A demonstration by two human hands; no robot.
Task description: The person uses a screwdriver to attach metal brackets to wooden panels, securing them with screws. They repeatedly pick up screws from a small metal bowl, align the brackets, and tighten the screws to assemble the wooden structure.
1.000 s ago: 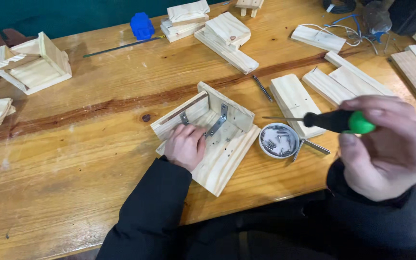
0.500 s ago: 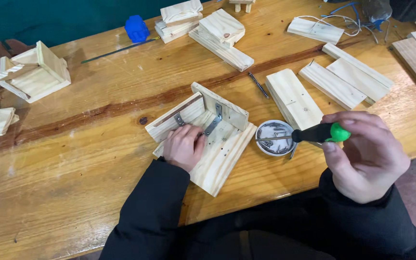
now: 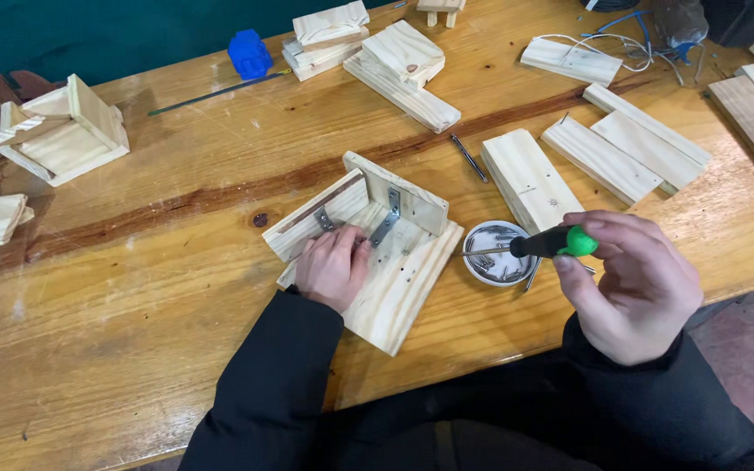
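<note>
A pale wooden assembly (image 3: 394,262) of a flat board with two upright pieces and metal corner brackets (image 3: 386,225) lies mid-table. My left hand (image 3: 332,266) rests flat on the board, pressing near one bracket. My right hand (image 3: 634,283) grips a screwdriver (image 3: 538,245) with a black and green handle; its shaft points left over a small round white dish (image 3: 495,255) of screws. The dish sits just right of the assembly.
Loose wooden boards (image 3: 626,148) lie at right, stacked blocks (image 3: 394,65) at the back, another wooden assembly (image 3: 67,131) at left. A blue object (image 3: 249,54), white cables (image 3: 604,39), a thin rod (image 3: 211,92) and a metal bit (image 3: 469,157) are on the table (image 3: 133,288).
My right hand brought the screwdriver leftward and lower, so its tip is over the screw dish. The left hand stayed on the board.
</note>
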